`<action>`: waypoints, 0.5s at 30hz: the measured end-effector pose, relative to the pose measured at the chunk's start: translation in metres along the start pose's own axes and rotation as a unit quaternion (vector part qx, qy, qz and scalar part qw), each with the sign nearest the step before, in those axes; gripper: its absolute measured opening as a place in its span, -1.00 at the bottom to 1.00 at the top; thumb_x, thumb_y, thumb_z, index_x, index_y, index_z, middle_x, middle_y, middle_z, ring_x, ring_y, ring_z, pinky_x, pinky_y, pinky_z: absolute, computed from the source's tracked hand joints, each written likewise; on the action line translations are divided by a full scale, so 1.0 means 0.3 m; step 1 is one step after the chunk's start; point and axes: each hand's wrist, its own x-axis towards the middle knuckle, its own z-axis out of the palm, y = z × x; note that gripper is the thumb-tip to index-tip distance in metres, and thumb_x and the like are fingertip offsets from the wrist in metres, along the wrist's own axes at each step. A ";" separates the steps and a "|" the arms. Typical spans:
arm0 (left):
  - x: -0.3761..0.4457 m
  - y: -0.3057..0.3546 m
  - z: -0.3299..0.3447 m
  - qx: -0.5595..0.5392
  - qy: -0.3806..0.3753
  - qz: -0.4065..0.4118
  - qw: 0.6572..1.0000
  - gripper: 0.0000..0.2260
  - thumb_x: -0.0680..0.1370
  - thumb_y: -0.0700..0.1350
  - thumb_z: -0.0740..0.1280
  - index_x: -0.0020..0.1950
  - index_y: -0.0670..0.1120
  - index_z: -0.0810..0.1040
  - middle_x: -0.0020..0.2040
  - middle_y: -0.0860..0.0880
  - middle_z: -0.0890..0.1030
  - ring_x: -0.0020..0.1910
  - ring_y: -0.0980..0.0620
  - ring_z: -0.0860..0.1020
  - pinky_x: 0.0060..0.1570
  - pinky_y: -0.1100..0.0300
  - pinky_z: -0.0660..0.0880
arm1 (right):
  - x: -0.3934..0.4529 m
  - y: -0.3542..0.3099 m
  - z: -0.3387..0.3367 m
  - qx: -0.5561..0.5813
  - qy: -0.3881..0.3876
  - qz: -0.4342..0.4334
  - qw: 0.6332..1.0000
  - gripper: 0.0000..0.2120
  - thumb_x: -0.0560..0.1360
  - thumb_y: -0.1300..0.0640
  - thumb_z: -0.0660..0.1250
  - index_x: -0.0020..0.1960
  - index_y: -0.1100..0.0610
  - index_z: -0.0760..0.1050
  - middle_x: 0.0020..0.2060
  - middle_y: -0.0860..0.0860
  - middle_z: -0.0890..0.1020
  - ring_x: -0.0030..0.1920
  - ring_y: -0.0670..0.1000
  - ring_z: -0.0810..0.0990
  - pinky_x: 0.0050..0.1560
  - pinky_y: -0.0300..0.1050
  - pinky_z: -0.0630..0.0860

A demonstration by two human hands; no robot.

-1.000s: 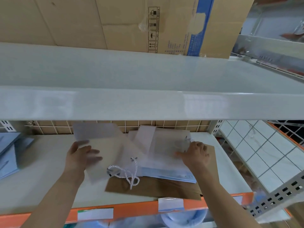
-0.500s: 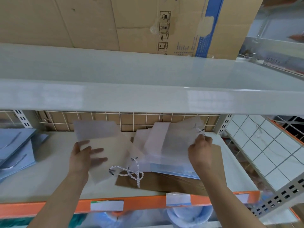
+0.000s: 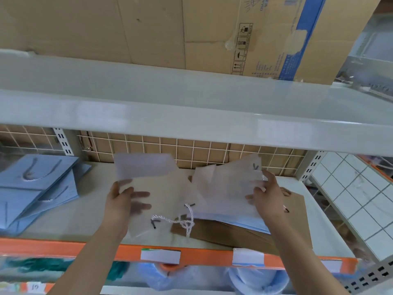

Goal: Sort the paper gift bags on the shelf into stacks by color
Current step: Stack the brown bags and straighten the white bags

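1. One stack done: blue bags (image 3: 36, 184) piled at nine o'clock.
2. Your left hand (image 3: 121, 201) pinches a white bag (image 3: 157, 188); your right hand (image 3: 265, 199) grips another (image 3: 229, 188).
3. Centre pile (image 3: 234, 228) remains mixed.

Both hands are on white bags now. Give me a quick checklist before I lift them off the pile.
1. Left hand holds left white bag: ok.
2. Right hand grip on right white bag: ok.
3. The two white bags separate: cannot tell, they overlap.
4. Rope handle free of the brown bag: cannot tell.
5. Blue stack apart at left: ok.
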 end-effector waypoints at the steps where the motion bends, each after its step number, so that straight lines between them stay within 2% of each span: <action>1: -0.005 0.008 -0.017 -0.002 -0.001 -0.002 1.000 -0.81 0.61 -0.27 0.10 0.17 -0.11 0.41 -0.29 -0.15 0.69 -0.53 -0.14 0.60 -0.61 0.30 0.39 | -0.007 -0.003 0.019 0.014 0.004 -0.014 1.000 -0.49 0.50 0.40 0.08 0.38 0.05 0.30 -0.03 0.07 0.62 -0.38 0.09 0.65 -0.29 0.04 0.63; 4: -0.010 0.044 -0.075 -0.010 0.007 -0.004 1.000 -0.81 0.62 -0.26 0.10 0.15 -0.08 0.43 -0.28 -0.15 0.70 -0.53 -0.14 0.60 -0.61 0.32 0.38 | -0.030 -0.026 0.084 0.075 0.023 -0.043 0.996 -0.52 0.52 0.40 0.08 0.38 0.08 0.31 0.06 0.07 0.57 -0.48 -0.08 0.61 -0.48 -0.21 0.52; 6: -0.007 0.072 -0.123 -0.019 0.018 -0.006 1.000 -0.82 0.62 -0.26 0.10 0.12 -0.06 0.43 -0.28 -0.15 0.70 -0.53 -0.13 0.60 -0.61 0.33 0.38 | -0.042 -0.049 0.133 0.117 0.029 -0.046 0.992 -0.53 0.53 0.41 0.09 0.39 0.10 0.30 0.11 0.02 0.51 -0.49 -0.11 0.62 -0.51 -0.28 0.46; 9: -0.001 0.115 -0.218 -0.033 0.033 -0.002 0.999 -0.84 0.62 -0.26 0.10 0.11 -0.08 0.41 -0.29 -0.15 0.69 -0.54 -0.14 0.59 -0.59 0.32 0.39 | -0.076 -0.096 0.221 0.172 0.031 -0.031 0.984 -0.57 0.54 0.42 0.10 0.37 0.14 0.30 0.06 -0.04 0.45 -0.49 -0.11 0.62 -0.52 -0.29 0.48; 12: -0.002 0.159 -0.345 -0.048 0.054 0.000 0.997 -0.86 0.61 -0.27 0.12 0.06 -0.07 0.40 -0.32 -0.13 0.69 -0.57 -0.12 0.57 -0.59 0.31 0.39 | -0.146 -0.148 0.336 0.200 0.016 -0.019 0.979 -0.59 0.55 0.41 0.10 0.35 0.14 0.29 0.11 0.06 0.41 -0.50 -0.11 0.62 -0.53 -0.28 0.50; 15: -0.009 0.209 -0.505 -0.046 0.062 0.003 0.997 -0.85 0.62 -0.27 0.12 0.09 -0.07 0.42 -0.31 -0.13 0.69 -0.57 -0.11 0.57 -0.57 0.28 0.42 | -0.248 -0.198 0.466 0.206 0.009 -0.025 0.978 -0.63 0.53 0.44 0.07 0.23 0.09 0.29 0.07 0.10 0.45 -0.53 -0.14 0.60 -0.55 -0.32 0.47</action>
